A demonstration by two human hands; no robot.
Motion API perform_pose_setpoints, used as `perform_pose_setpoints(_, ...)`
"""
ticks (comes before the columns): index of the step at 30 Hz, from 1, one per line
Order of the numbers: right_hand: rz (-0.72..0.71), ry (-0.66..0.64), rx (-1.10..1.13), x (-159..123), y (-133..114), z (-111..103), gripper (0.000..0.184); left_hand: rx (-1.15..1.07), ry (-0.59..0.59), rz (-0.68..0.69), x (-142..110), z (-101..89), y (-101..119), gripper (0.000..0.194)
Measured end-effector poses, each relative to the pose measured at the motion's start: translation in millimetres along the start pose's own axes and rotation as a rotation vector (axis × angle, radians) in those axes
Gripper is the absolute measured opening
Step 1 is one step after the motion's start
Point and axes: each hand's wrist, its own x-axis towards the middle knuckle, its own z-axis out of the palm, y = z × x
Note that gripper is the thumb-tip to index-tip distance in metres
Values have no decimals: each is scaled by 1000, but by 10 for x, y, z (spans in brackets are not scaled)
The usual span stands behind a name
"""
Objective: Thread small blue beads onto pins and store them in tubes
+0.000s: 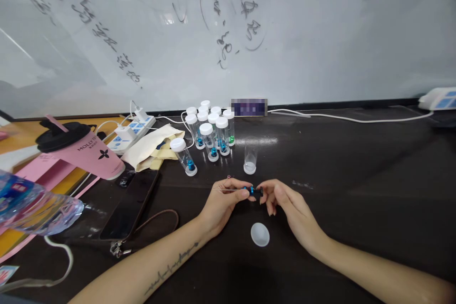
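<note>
1. Whiteboard (306, 33) with dark handwriting stands behind a dark counter (359, 194).
2. Just above the counter, near its front, the piece (252, 190), blue and black, is between the two hands.
3. The left hand (221, 203) pinches it between thumb and index finger; a thin pale strand runs back across that hand.
4. The right hand (291, 204) has its fingers curled at the black end; whether they grip it or only touch it, I cannot tell.
5. Done, by the look of it: a cluster of capped tubes (210, 142) beyond the left hand, several visibly holding blue contents, one green.
6. Not done: the open tube (250, 165) stands beyond the hands with no such piece visible inside, and a white cap (260, 234) lies apart, nearer the person. The held piece is outside any tube.
7. Off to the left are a phone (131, 206), a pouch (151, 148), a pink cup (87, 152) and a bottle (39, 206).
</note>
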Motion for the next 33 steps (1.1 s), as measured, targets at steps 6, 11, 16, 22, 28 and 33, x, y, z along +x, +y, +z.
perform_pose_setpoints(6, 8, 19, 37, 9, -7, 1, 35, -7, -19, 3, 0, 2, 5, 15)
perform_pose_setpoints(11, 5, 6, 26, 7, 4, -3, 37, -6, -20, 6, -6, -5, -4, 15)
perform_pose_setpoints(16, -6, 16, 31, 5, 21, -7, 37, -12, -26, 8, -6, -14, -11, 15)
perform_pose_setpoints(22, 1, 17, 23, 5, 16, -4, 38, -21, -25, 10, 1, -6, -7, 15)
perform_pose_setpoints(28, 6, 10, 25, -2, 16, -7, 39, -25, -19, 9, 0, 0, -6, 16)
perform_pose_setpoints(33, 0, 20, 33, 19, 7, 1, 39, -27, -32, 15, 2, 1, 1, 15)
